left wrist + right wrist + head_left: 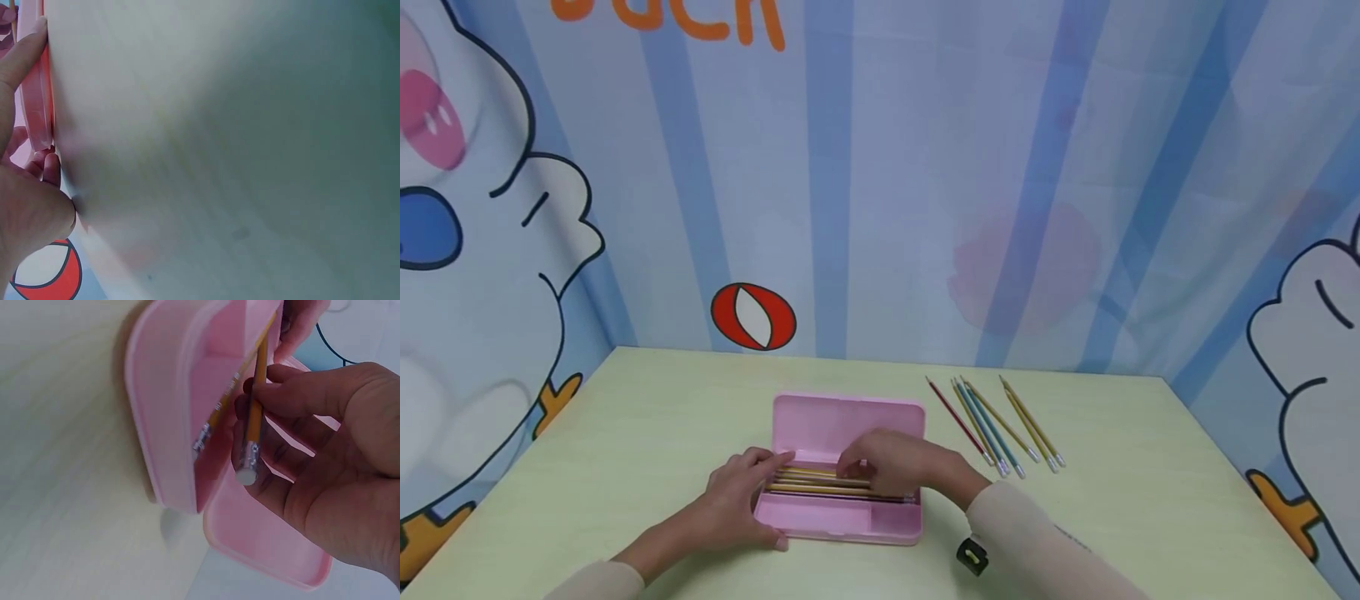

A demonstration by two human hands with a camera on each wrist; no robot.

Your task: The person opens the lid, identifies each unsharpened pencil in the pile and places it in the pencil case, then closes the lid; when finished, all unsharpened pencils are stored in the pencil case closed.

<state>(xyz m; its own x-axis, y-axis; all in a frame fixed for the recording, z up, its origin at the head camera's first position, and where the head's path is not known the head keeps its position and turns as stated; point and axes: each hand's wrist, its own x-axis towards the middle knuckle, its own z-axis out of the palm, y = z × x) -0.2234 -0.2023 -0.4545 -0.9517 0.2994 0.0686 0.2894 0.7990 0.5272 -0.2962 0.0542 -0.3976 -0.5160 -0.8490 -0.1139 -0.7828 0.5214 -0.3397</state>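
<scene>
From the head view, a pink pencil case (842, 467) lies open on the pale green tabletop (647, 417), near the middle. Its lid stands up at 12 o'clock. Some pencils lie in the tray. The left hand (741, 496) holds the case's end at 9 o'clock, with bent fingers on the rim. The right hand (895, 462) is over the tray with its fingers curled onto a yellow pencil (808, 472). A row of loose pencils (1000, 425) lies on the tabletop at 2 o'clock from the case, well apart from it. A small black sharpener (972, 556) sits at 5 o'clock, beside the right sleeve. On the wall behind, orange letters are cut off at the top and cannot be read.

From the left wrist view, the left hand (28, 194) holds the pink edge of the case (45, 106). The rest is blurry tabletop (250, 150).

From the right wrist view, the right hand (325, 469) pinches the yellow pencil (255, 415) between thumb and fingers. Its silver end points toward 6 o'clock. Another pencil (220, 415) lies inside the case (162, 406).
</scene>
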